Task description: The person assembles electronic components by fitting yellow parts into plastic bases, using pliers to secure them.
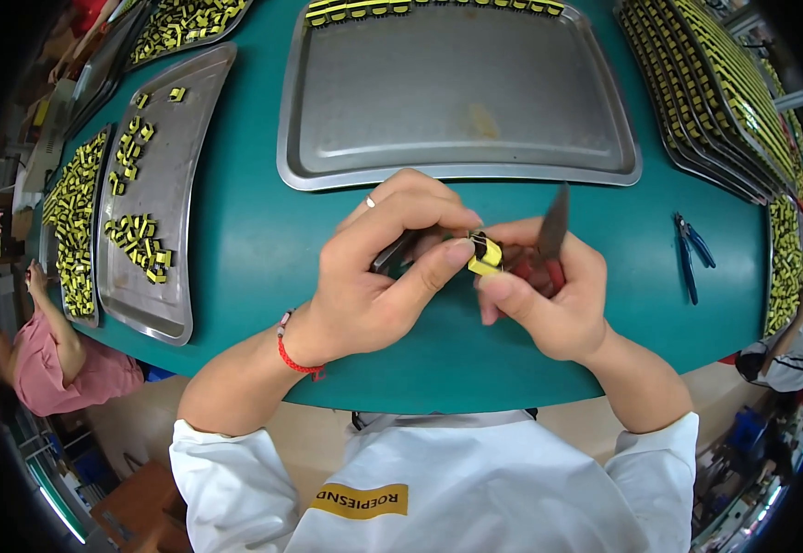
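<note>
L hand (369, 272): fingers curled, thumb + index nearly closed, pinching part.
R hand (562, 309): half-curled round tool (555, 224), thumb tip by part.
Part (486, 261): btwn both hands' fingertips; yellow/black.
Feel: prob. v. light, stiff body; fine wire ends prob. bend easily.
Hold: best by yellow sides, off wires.
Tray (461, 173): ahead of hands.
Cutters (688, 251): right of R hand.

A yellow, rectangular label (383, 509) sits on the front of the person's white shirt (475, 484), to the left of the shirt's middle, between that middle and the shirt's left sleeve (231, 479). A single row of dark capital letters runs along the label's length.
</note>
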Demonstrator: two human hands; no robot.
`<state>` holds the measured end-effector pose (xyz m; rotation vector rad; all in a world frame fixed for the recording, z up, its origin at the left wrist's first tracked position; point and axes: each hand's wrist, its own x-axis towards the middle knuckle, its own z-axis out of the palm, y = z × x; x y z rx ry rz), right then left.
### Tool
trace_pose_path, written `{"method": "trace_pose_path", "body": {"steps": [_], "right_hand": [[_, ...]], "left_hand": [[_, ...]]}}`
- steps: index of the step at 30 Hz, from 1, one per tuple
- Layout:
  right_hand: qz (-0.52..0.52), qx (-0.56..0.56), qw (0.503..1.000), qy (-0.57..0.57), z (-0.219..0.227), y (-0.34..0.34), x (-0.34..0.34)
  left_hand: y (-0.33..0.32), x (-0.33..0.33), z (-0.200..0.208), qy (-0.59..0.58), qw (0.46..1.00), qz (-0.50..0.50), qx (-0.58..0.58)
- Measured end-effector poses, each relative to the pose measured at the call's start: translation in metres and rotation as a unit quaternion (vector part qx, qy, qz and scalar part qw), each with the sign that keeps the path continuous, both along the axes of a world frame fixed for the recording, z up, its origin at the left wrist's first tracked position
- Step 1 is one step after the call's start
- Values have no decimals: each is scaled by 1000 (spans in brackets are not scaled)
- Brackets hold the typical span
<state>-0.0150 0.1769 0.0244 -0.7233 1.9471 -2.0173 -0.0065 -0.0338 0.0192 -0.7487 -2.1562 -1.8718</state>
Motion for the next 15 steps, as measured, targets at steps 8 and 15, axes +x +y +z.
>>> {"method": "trace_pose_path", "body": {"steps": [8, 15], "right_hand": [[110, -126, 938, -302, -5, 3, -6], [132, -142, 925, -328, -4, 3, -6]], "left_hand": [[-2, -2, 5, 19, 1000, -10, -13], [-1, -1, 4, -2, 1000, -18, -9]]}}
